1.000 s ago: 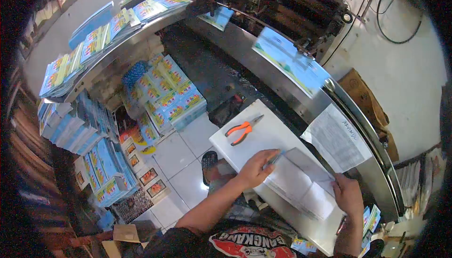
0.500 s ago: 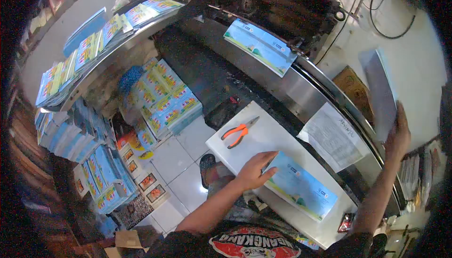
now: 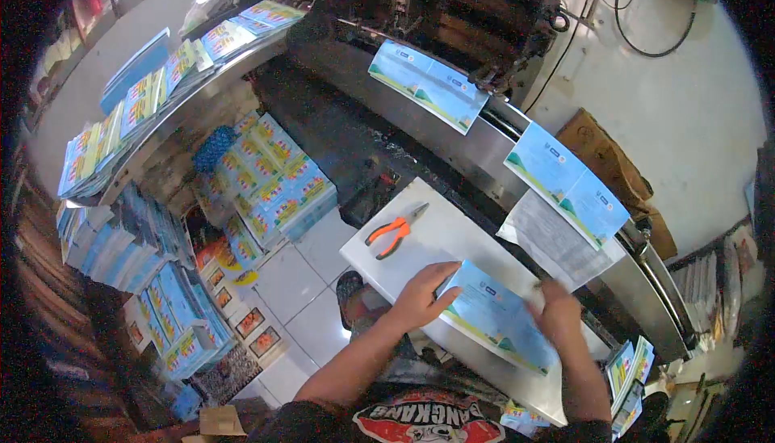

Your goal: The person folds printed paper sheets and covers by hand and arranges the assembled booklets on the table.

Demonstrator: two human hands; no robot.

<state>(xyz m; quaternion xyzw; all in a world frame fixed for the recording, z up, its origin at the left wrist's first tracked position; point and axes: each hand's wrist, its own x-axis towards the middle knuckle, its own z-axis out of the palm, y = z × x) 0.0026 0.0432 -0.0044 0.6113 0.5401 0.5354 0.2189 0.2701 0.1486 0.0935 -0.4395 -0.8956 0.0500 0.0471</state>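
A blue printed sheet (image 3: 496, 314) with a green landscape border lies on the white bench (image 3: 379, 281); whether others lie under it I cannot tell. My left hand (image 3: 426, 296) grips its left end, thumb and fingers around the edge. At the right end of that sheet is my right hand (image 3: 559, 311), smeared by motion, so its finger closure is unclear. Orange-handled pliers (image 3: 395, 231) rest near the bench's far left corner. Two similar sheets, one on the left (image 3: 428, 83) and one on the right (image 3: 567, 184), lie along the machine's metal edge.
A written paper (image 3: 557, 241) hangs below the right-hand sheet. Printed stacks (image 3: 278, 180) stand on the tiled floor (image 3: 303, 277) to the left, and more prints (image 3: 145, 104) line a shelf. Brown cardboard (image 3: 622, 176) is behind the machine edge. Colourful prints (image 3: 630, 378) sit at the lower right.
My right hand has come from the far right, where it held a sheet, to the sheet on the bench. A second printed sheet now lies on the machine edge. The view has shifted slightly.
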